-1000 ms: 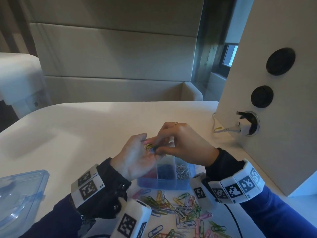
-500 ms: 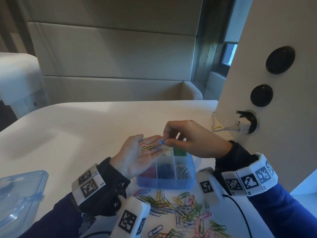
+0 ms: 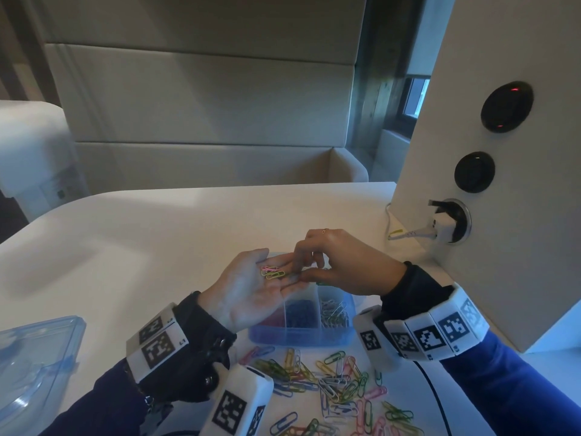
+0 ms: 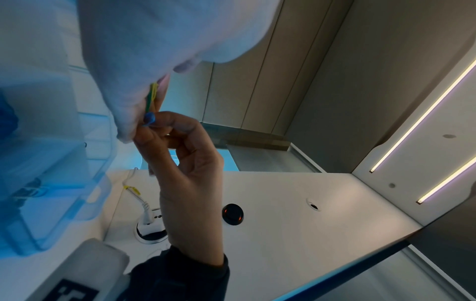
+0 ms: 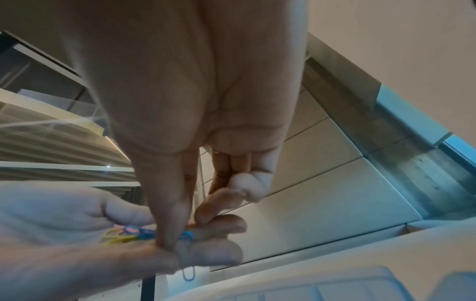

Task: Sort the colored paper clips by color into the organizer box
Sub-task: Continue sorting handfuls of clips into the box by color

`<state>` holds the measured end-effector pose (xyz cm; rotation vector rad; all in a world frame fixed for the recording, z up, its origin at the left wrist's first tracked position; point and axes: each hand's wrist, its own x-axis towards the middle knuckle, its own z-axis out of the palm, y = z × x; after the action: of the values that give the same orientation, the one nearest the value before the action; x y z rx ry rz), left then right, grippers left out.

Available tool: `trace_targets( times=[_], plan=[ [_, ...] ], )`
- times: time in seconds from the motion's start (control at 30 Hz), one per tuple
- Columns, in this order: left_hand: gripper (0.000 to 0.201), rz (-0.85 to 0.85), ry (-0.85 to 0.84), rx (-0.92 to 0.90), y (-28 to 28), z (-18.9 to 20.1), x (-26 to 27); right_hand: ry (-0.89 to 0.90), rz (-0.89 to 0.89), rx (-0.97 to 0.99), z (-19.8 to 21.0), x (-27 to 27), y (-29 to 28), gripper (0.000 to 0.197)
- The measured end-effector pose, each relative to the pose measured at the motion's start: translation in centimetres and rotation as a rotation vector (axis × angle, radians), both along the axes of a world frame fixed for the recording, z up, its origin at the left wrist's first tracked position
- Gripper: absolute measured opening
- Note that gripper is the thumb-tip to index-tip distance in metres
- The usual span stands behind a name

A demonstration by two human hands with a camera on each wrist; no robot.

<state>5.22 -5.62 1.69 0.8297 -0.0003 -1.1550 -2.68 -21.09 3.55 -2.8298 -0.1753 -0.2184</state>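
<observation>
My left hand (image 3: 251,287) lies palm up over the blue organizer box (image 3: 301,336), fingers straight, with pink and yellow paper clips (image 3: 273,272) resting on it. My right hand (image 3: 309,273) reaches onto the left hand's fingers. In the right wrist view its thumb and forefinger pinch a blue paper clip (image 5: 186,235) against those fingers, beside yellow clips (image 5: 115,237). Another blue clip (image 5: 188,274) shows just below the left fingers; I cannot tell whether it hangs or falls. The box's near compartments hold red, blue (image 3: 300,313) and silver clips (image 3: 334,313).
A pile of mixed loose clips (image 3: 330,385) lies on the white table in front of the box. The clear box lid (image 3: 34,357) sits at the left edge. A white panel with a plugged-in cable (image 3: 440,229) stands close on the right.
Half a second ago my right hand had lifted away to the right of the left palm with a blue clip; now it is back down on the left hand's fingertips. The left hand stayed put.
</observation>
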Motion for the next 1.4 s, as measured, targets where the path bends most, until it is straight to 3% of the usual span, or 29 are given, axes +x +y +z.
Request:
trace_targets(
  times=[0.43, 0.6, 0.73, 0.83, 0.97, 1.1, 1.27, 1.4],
  plan=[
    [0.049, 0.077, 0.003, 0.045, -0.1, -0.5, 1.2, 0.06, 0.025, 0.014, 0.8, -0.7, -0.5, 0.003],
    [0.051, 0.077, 0.02, 0.018, 0.1, -0.4, 1.2, 0.071, -0.05, 0.033, 0.7, -1.6, -1.1, 0.008],
    [0.05, 0.087, 0.004, -0.008, 0.2, -0.1, 1.3, 0.258, -0.086, -0.074, -0.2, -1.7, -1.6, 0.006],
    [0.05, 0.085, 0.001, -0.03, 0.4, 0.1, 1.5, 0.371, -0.114, -0.193, -1.1, -1.4, -1.1, 0.016],
    [0.05, 0.086, -0.004, -0.058, 0.8, 0.6, 1.9, 0.434, -0.12, -0.305, -2.1, -0.8, -0.5, 0.018],
    [0.05, 0.096, -0.015, -0.077, 1.1, 1.1, 2.3, 0.465, -0.109, -0.273, -2.0, -0.5, -1.1, 0.01],
    [0.049, 0.112, -0.023, -0.092, 1.3, 1.5, 2.8, 0.509, -0.102, -0.176, -1.1, -0.9, -1.8, 0.015],
    [0.05, 0.123, -0.024, -0.105, 1.5, 1.5, 3.1, 0.32, -0.149, -0.073, 0.8, -0.1, -2.5, 0.013]
  ],
)
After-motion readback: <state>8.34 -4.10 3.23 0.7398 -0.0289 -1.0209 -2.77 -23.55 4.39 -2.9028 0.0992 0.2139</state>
